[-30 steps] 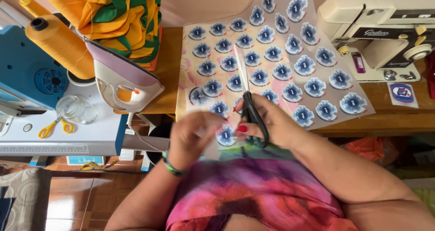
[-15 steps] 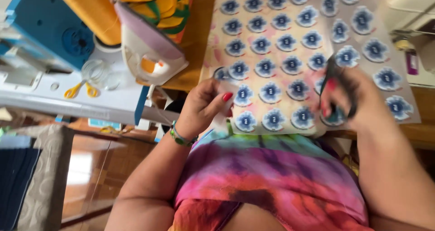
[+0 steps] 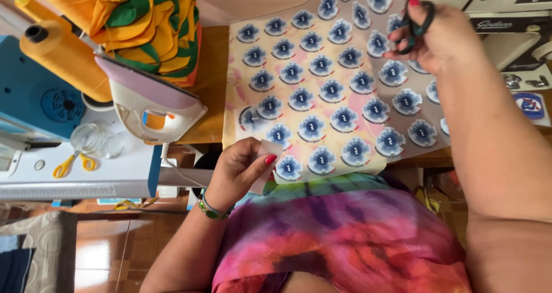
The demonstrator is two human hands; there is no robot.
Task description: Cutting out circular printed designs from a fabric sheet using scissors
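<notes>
Our right hand [image 3: 437, 37] is closed around dark-handled scissors [image 3: 418, 18], fingers threaded through the loops; the blades are hidden behind the hand, so we cannot tell which way they point. Our left hand [image 3: 238, 169] pinches the near corner of a printed sheet [image 3: 322, 92] between thumb and fingers, bending that corner up. From that hand the sheet runs away and to the right, its long axis slanting toward the scissors hand, which covers part of its far edge. Rows of round blue badges [image 3: 344, 119] cover it; their print is too small to make out. Left of the pinching hand stands an iron [image 3: 152, 106], just beside the sheet.
</notes>
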